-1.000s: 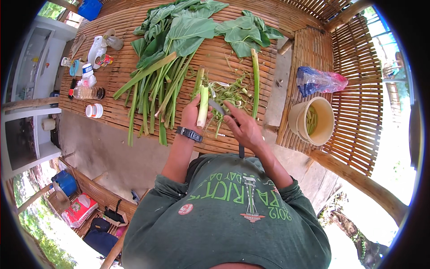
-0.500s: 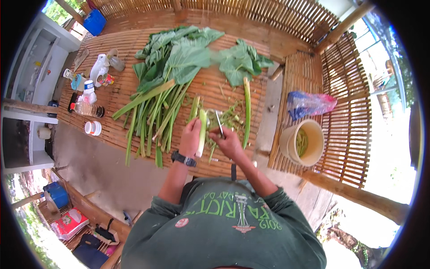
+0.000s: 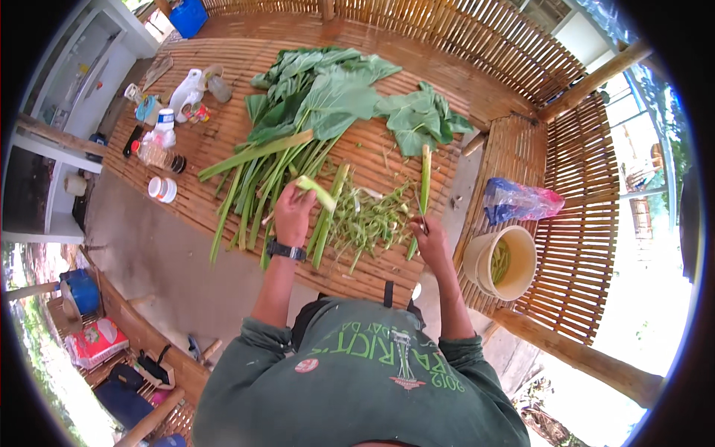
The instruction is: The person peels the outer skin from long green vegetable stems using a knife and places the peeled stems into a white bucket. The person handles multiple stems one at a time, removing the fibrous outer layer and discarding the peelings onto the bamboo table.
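Stripping stalks seems to be the step in hand, judging by the peelings point(image 3: 369, 223) heaped on the bench point(image 3: 216, 138). A pale stalk piece point(image 3: 316, 192) is pinched by the left hand point(image 3: 292, 212), left of the peelings. A knife point(image 3: 423, 221) appears gripped in the right hand point(image 3: 432, 242), right of the peelings; whether the long stalk point(image 3: 425, 175) there is touched cannot be told. For another stroke, blade and piece would need to be brought together. Both forearms point(image 3: 456, 294) are stretched forward, held apart.
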`<state>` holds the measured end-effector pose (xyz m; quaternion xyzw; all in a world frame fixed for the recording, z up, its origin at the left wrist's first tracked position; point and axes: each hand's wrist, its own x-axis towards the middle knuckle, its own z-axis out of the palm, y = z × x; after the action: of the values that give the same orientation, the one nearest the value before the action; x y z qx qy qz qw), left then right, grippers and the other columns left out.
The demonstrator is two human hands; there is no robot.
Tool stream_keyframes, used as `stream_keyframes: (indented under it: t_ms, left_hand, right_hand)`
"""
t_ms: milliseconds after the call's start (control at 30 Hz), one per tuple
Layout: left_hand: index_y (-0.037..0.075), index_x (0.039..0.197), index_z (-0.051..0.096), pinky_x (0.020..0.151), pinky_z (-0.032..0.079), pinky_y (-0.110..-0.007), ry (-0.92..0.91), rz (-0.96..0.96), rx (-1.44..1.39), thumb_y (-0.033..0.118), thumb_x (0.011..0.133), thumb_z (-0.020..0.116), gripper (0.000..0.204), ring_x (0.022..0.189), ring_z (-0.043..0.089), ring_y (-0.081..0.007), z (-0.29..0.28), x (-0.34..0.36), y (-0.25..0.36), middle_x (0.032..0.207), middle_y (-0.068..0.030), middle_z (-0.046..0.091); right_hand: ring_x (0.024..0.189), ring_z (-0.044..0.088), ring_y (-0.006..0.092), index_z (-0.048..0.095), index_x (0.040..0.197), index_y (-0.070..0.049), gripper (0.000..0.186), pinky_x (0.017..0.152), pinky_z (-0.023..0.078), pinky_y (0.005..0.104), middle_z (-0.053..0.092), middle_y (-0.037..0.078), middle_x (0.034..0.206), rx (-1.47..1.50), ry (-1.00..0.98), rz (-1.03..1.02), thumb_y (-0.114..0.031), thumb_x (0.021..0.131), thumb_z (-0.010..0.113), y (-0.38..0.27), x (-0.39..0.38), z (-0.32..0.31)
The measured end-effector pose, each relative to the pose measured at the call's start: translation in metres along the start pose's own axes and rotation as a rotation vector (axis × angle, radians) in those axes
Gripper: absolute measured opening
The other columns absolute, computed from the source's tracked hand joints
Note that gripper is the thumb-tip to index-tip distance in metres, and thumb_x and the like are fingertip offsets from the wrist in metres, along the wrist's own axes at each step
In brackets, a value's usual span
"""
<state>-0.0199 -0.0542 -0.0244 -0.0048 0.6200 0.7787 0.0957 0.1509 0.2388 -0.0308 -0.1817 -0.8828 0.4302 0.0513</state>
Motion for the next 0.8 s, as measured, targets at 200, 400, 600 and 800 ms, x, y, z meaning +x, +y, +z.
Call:
stream_keyframes:
  t_ms: [200, 400, 600, 800]
  left_hand:
    - [-0.003, 0.128, 0.063, 0.111, 0.054, -0.034, -0.133, 0.228, 0.054, -0.007, 0.093, 0.077, 0.038, 0.125, 0.066, -0.0212, 0.043, -0.028, 0.029, 0.134, -0.0124, 0.065]
    - [-0.004, 0.126, 0.062, 0.117, 0.050, -0.040, -0.223, 0.422, -0.013, -0.009, 0.091, 0.076, 0.038, 0.137, 0.058, -0.0272, 0.060, -0.041, 0.028, 0.142, -0.0167, 0.057]
    - [0.000, 0.127, 0.060, 0.114, 0.050, -0.041, -0.222, 0.515, 0.103, -0.003, 0.092, 0.078, 0.039, 0.135, 0.059, -0.0286, 0.066, -0.048, 0.029, 0.140, -0.0149, 0.057]
    - [-0.001, 0.125, 0.063, 0.112, 0.053, -0.038, -0.200, 0.482, 0.036, -0.014, 0.091, 0.071, 0.037, 0.134, 0.059, -0.0248, 0.066, -0.047, 0.022, 0.141, -0.0140, 0.057]
  right_hand:
    - [0.093, 0.068, 0.0345, 0.057, 0.147, -0.002, 0.052, 0.082, 0.055, 0.0429, 0.065, 0.017, 0.111, 0.009, -0.018, -0.141, -0.031, 0.105, 0.067, -0.104, -0.013, -0.007]
    - [0.093, 0.070, 0.0342, 0.048, 0.157, -0.004, 0.054, 0.083, 0.056, 0.0416, 0.068, 0.017, 0.113, 0.256, -0.173, -0.244, -0.030, 0.110, 0.058, -0.158, -0.027, 0.002]
    - [0.091, 0.070, 0.0357, 0.044, 0.161, -0.007, 0.057, 0.081, 0.057, 0.0441, 0.069, 0.018, 0.109, 0.287, -0.171, -0.242, -0.030, 0.111, 0.056, -0.163, -0.028, 0.009]
    - [0.093, 0.067, 0.0190, 0.056, 0.156, -0.008, 0.049, 0.089, 0.055, 0.0352, 0.073, 0.012, 0.115, 0.465, -0.226, -0.073, -0.032, 0.112, 0.058, -0.155, -0.025, 0.011]
